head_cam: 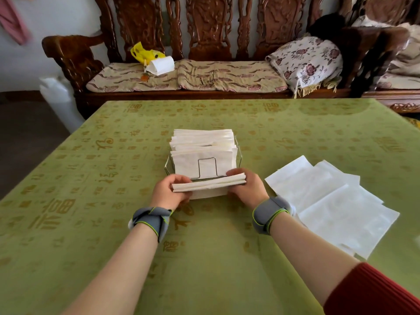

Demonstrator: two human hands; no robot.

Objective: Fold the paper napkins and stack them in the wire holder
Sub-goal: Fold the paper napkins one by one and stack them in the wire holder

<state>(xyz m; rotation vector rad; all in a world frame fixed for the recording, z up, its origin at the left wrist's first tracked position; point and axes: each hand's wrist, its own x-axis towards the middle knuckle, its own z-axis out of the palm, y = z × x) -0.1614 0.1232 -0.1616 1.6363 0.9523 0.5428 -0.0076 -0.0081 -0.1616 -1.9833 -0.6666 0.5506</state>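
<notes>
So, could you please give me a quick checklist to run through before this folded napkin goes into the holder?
1. Fold of the napkin flat: ok.
2. Grip of left hand and right hand on its ends: ok.
3. The holder upright on the table: ok.
4. Room left beside the stack: cannot tell, it looks packed.
5. The loose sheets off to the right, out of the path: ok.

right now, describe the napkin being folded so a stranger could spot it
On the green tablecloth, just in front of the central wire holder, a folded napkin is held between the left hand and right hand. Unlike the flat sheets to its right and the napkins standing in the holder, it is a narrow strip pinched at both ends.
</notes>
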